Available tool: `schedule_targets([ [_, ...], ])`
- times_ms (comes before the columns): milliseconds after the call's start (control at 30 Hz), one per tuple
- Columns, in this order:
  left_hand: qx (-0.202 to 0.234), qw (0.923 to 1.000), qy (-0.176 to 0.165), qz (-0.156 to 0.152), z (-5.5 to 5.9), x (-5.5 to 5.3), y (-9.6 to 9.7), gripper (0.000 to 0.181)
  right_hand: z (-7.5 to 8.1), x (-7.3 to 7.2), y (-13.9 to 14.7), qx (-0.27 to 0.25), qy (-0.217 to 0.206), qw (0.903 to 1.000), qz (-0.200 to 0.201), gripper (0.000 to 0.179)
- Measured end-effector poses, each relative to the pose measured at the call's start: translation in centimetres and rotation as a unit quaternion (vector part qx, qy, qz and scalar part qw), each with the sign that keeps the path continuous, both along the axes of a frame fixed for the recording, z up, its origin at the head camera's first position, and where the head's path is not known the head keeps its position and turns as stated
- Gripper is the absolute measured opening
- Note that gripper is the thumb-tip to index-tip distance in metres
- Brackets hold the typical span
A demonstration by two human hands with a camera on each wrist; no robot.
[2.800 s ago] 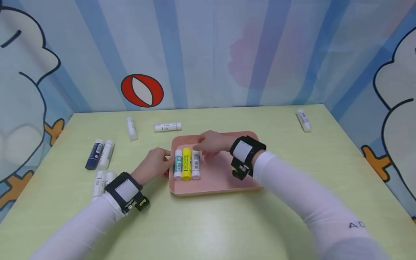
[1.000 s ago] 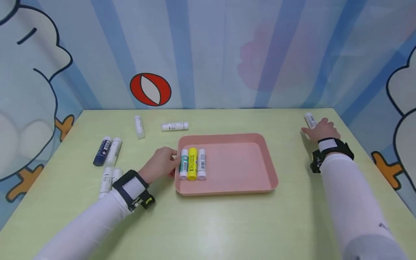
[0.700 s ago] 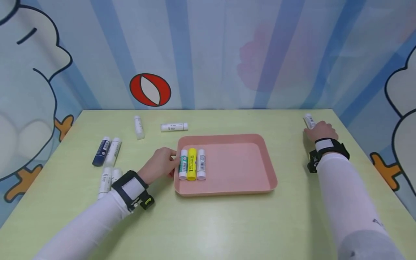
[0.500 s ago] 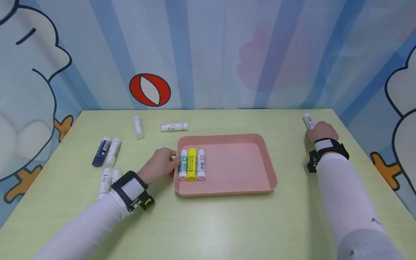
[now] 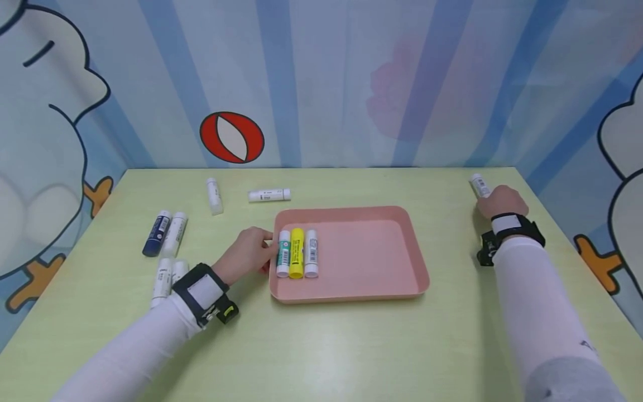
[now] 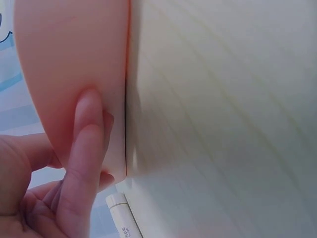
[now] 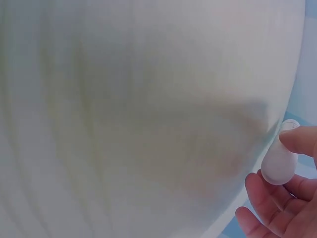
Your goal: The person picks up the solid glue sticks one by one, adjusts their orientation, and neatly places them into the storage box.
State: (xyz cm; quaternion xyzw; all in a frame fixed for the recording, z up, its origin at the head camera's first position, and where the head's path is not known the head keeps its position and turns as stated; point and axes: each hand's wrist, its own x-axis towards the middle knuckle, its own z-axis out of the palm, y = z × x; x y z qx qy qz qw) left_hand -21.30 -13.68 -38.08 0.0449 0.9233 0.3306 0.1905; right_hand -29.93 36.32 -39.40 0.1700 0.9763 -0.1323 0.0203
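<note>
At the left end of a pink tray my left hand pinches the rim; in the left wrist view its fingers lie against the outer wall. Inside the tray, side by side along its left end, lie a green-and-white glue stick, a yellow glue stick and a white glue stick. At the far right of the table, my right hand grips another white glue stick between thumb and fingers, as the right wrist view shows. The hand hides its near end in the head view.
Left of the tray lie a dark blue glue stick and several white ones, partly behind the left wrist. Two more white tubes, one slanted and one sideways, lie near the table's back edge. A patterned backdrop encloses the table.
My right hand has left the tray's white glue stick and gone to the far right, where its fingers have curled round another one. My left hand has stayed at the tray's rim.
</note>
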Motion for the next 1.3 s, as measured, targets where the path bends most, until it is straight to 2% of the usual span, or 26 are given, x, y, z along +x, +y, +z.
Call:
schedule_targets([
  [267,0.002,1.0000,0.004,-0.002,0.1,0.1,0.0,0.025,1.4,-0.4,-0.4,0.016,0.024,0.9994,0.020,0.040],
  [600,0.005,0.9999,-0.006,0.007,0.2,0.3,-0.1,0.025,3.6,0.0,-2.9,-0.006,0.106,0.9902,0.091,0.035],
  [867,0.003,1.0000,-0.005,0.007,0.2,0.3,-0.1,0.025,5.0,0.7,-4.8,-0.027,0.122,0.9815,0.146,0.035],
  [1067,0.002,1.0000,0.001,0.002,0.0,0.2,0.0,0.025,4.9,1.1,-5.6,-0.034,0.125,0.9743,0.184,0.037],
  [1300,0.003,1.0000,0.003,-0.002,0.1,0.1,0.1,0.025,5.5,2.2,-7.6,-0.042,0.128,0.9646,0.226,0.035],
])
